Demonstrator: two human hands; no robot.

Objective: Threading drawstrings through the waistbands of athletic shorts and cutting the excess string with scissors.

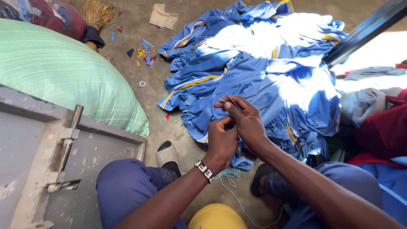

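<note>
Two hands meet mid-frame: right hand (pixel 246 121) pinches thin needle (pixel 232 101), left hand (pixel 221 142) closed at thread (pixel 231 176) just beneath. Blue garment pile (pixel 254 80) directly beyond; green sack (pixel 63 72), metal door (pixel 46 161) left. Concrete floor (pixel 157 97), scraps scattered. Little open room between knees.

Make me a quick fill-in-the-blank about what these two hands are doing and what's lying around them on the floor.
1. The right hand pinches a thin metal ____.
2. The left hand wears a black-and-white beaded ____ at the wrist.
3. The heap of garments on the concrete floor is mostly ____ with yellow stripes.
4. The large woven sack at the left is pale ____.

Missing words: needle; bracelet; blue; green
</note>
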